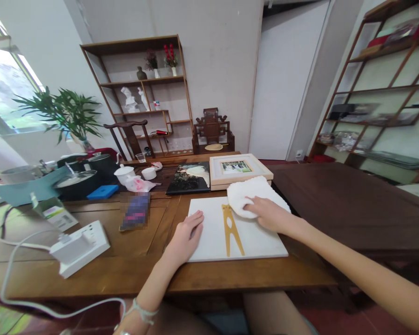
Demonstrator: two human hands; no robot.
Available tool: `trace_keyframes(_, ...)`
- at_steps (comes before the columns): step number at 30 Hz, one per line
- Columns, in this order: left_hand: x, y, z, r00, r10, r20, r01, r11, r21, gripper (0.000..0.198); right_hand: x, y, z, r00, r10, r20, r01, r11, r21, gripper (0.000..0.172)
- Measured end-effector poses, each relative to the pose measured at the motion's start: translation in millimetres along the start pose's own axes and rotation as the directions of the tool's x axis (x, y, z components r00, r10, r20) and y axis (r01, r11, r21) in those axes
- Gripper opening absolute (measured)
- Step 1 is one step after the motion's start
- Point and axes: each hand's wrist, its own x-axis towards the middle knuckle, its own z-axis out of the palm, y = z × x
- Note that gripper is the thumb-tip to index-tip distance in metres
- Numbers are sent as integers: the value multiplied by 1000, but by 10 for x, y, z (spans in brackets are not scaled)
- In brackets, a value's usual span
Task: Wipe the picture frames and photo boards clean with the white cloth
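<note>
A white board [209, 246] lies flat on the wooden table in front of me. My left hand [187, 236] rests palm down on its left edge, fingers stretched out, holding nothing. In my right hand [267, 214] is a bunched white cloth [253, 188], pinched at its near edge; it covers the board's far right corner. On the board, between my hands, is a flat yellow-tan piece [229, 236] with two long legs and an oval hole. The cloth touches or nearly touches its top end; I cannot tell which.
Behind the board are a framed picture [237, 177] and a dark picture panel [185, 184]. A white power strip [87, 249] with its cable is at the left. Beyond it are an opened small box [57, 216], a blue block [103, 191] and a white teapot [125, 173].
</note>
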Motion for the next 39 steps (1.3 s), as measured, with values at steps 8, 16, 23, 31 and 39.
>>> trace_keyframes(8,14,-11,19,1000,2,10,-2,1000,20,38,-768,-648,-249,983,-55,177,37,994,101,52)
trace_keyframes(16,10,-12,22,1000,9,5,-9,999,33,38,-599,-456,-223,984,-63,167,32,983,181,43)
trace_keyframes(23,16,0,14,1000,-1,12,1,1000,16,40,64,13,40,984,-172,38,158,959,234,36)
trace_keyframes(31,16,5,13,1000,-8,11,8,1000,19,40,-262,-180,-272,987,-107,116,83,978,189,26)
trace_keyframes(39,6,6,10,1000,21,-13,-20,1000,23,36,-812,-463,-419,959,-115,258,39,958,282,20)
